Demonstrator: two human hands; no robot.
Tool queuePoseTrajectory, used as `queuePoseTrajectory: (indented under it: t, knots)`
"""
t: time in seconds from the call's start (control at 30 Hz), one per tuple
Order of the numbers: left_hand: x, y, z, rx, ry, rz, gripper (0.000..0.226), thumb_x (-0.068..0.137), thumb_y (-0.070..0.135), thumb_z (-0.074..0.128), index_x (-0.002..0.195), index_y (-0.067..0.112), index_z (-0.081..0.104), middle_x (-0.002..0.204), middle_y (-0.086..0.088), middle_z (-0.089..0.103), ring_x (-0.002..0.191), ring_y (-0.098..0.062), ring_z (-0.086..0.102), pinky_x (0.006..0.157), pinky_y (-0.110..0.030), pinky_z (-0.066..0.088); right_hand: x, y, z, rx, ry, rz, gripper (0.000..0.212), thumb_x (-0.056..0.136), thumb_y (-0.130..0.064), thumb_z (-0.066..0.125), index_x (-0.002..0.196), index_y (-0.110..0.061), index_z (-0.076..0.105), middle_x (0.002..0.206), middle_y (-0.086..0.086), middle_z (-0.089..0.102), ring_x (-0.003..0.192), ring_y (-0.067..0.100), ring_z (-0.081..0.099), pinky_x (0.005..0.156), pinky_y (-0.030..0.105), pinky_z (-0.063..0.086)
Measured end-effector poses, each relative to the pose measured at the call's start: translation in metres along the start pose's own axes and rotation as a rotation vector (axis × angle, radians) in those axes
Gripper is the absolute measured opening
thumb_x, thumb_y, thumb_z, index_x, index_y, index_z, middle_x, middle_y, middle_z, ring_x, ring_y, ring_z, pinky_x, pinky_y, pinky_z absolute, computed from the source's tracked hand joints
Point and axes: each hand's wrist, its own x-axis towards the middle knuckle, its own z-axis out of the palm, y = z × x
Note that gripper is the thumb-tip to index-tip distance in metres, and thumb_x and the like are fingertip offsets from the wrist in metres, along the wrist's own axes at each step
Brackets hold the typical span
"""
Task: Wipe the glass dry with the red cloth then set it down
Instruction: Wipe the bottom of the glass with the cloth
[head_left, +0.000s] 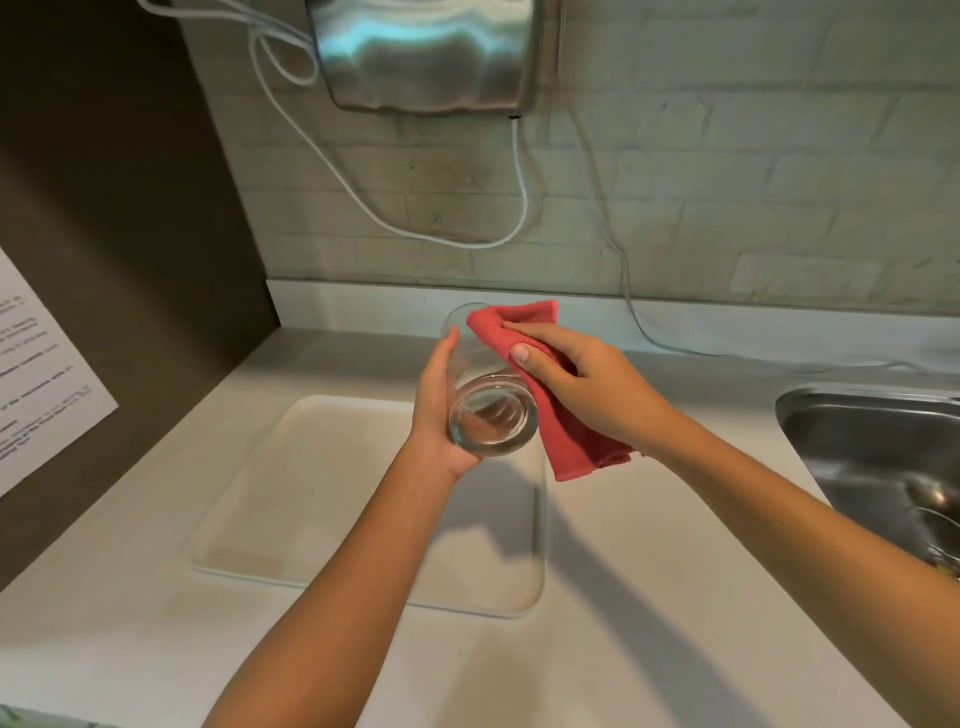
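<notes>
Head view: the left hand (434, 410) cradles the glass (485, 395) on its side, fingers wrapped round it, base toward the camera. The right hand (582, 387) clamps the cloth (561, 431) against the glass's right wall. Best to turn the glass steadily under the cloth, above the tray (322, 519) on the surface (649, 597).

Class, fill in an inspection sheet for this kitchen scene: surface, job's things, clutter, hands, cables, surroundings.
Surface: pale counter with a shallow white tray on it.
Job's things: glass held on its side above the tray; red cloth pressed on its outside.
Clutter: nothing seen on the counter.
Hands: left hand grips the glass; right hand holds the cloth.
Cables: white cable loops down the wall.
Surroundings: metal sink right, metal wall unit above, printed sheet left.
</notes>
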Motion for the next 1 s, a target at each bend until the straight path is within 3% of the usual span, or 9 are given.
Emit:
queuePoseTrajectory:
  t: [0.17,0.3,0.43,0.53,0.6,0.7,0.8,0.87,1.0]
  knots:
    - [0.007,0.001,0.003,-0.177,0.132,-0.009,0.051,0.089,0.050,0.042,0.097,0.005,0.063,0.073,-0.016,0.070,0.066,-0.028,0.068,0.059,-0.036,0.058,-0.007,-0.006,0.004,-0.157,0.087,-0.105,0.036,0.093,-0.041,0.044,0.128,-0.037,0.047,0.098,0.003,0.059,0.092,0.023,0.056,0.084,0.033,0.043]
    - [0.007,0.001,0.009,-0.213,0.107,0.043,0.060,0.089,0.055,0.037,0.089,0.002,0.065,0.071,-0.018,0.071,0.065,-0.030,0.069,0.056,-0.037,0.057,-0.010,-0.009,0.010,-0.383,0.212,-0.231,0.042,0.089,-0.051,0.039,0.128,-0.037,0.047,0.089,0.002,0.050,0.075,0.027,0.056,0.060,0.034,0.048]
    - [0.008,0.003,0.015,-0.180,0.084,0.157,0.053,0.094,0.038,0.033,0.070,0.003,0.065,0.062,-0.016,0.065,0.054,-0.027,0.066,0.055,-0.027,0.055,-0.015,-0.009,0.015,-0.605,0.229,-0.456,0.037,0.090,-0.043,0.039,0.123,-0.032,0.053,0.093,0.004,0.049,0.076,0.017,0.045,0.044,0.025,0.028]
    - [0.006,0.007,0.014,-0.147,0.168,0.173,0.056,0.095,0.044,0.028,0.074,0.002,0.059,0.067,-0.016,0.063,0.064,-0.028,0.062,0.067,-0.031,0.050,-0.024,0.006,0.013,-0.742,0.157,-0.563,0.026,0.093,-0.042,0.038,0.109,-0.030,0.055,0.086,0.008,0.057,0.069,0.024,0.054,0.041,0.023,0.024]
    - [0.006,0.008,0.011,-0.234,0.183,0.160,0.050,0.093,0.044,0.034,0.076,0.004,0.060,0.062,-0.014,0.066,0.070,-0.027,0.059,0.072,-0.035,0.047,-0.023,0.011,0.001,-0.732,0.171,-0.507,0.028,0.094,-0.045,0.032,0.106,-0.031,0.054,0.081,0.008,0.056,0.065,0.027,0.056,0.041,0.023,0.023]
    - [0.007,0.003,0.010,-0.271,0.168,0.133,0.043,0.091,0.039,0.039,0.078,0.006,0.063,0.064,-0.013,0.068,0.071,-0.027,0.061,0.068,-0.032,0.051,-0.009,-0.001,-0.005,-0.617,0.248,-0.360,0.043,0.093,-0.052,0.027,0.114,-0.032,0.058,0.079,0.009,0.054,0.062,0.030,0.056,0.043,0.025,0.028]
    - [0.005,0.000,0.010,-0.202,0.135,0.167,0.046,0.094,0.034,0.030,0.079,0.002,0.061,0.064,-0.014,0.067,0.061,-0.027,0.065,0.058,-0.027,0.054,-0.013,-0.010,0.014,-0.692,0.188,-0.459,0.035,0.090,-0.046,0.040,0.114,-0.034,0.061,0.089,0.008,0.061,0.070,0.026,0.060,0.041,0.025,0.032]
    - [0.003,0.004,0.007,-0.165,0.183,0.170,0.052,0.095,0.041,0.027,0.081,0.001,0.057,0.066,-0.016,0.064,0.066,-0.029,0.062,0.062,-0.031,0.052,-0.023,-0.001,0.017,-0.766,0.114,-0.523,0.028,0.091,-0.043,0.043,0.103,-0.030,0.065,0.089,0.008,0.063,0.070,0.025,0.062,0.041,0.024,0.026]
    - [0.007,0.005,0.003,-0.228,0.203,0.136,0.045,0.091,0.042,0.034,0.085,0.007,0.062,0.075,-0.015,0.066,0.076,-0.027,0.060,0.063,-0.031,0.050,-0.016,-0.001,0.008,-0.679,0.236,-0.422,0.031,0.090,-0.042,0.042,0.105,-0.028,0.064,0.076,0.008,0.055,0.060,0.028,0.056,0.040,0.024,0.023]
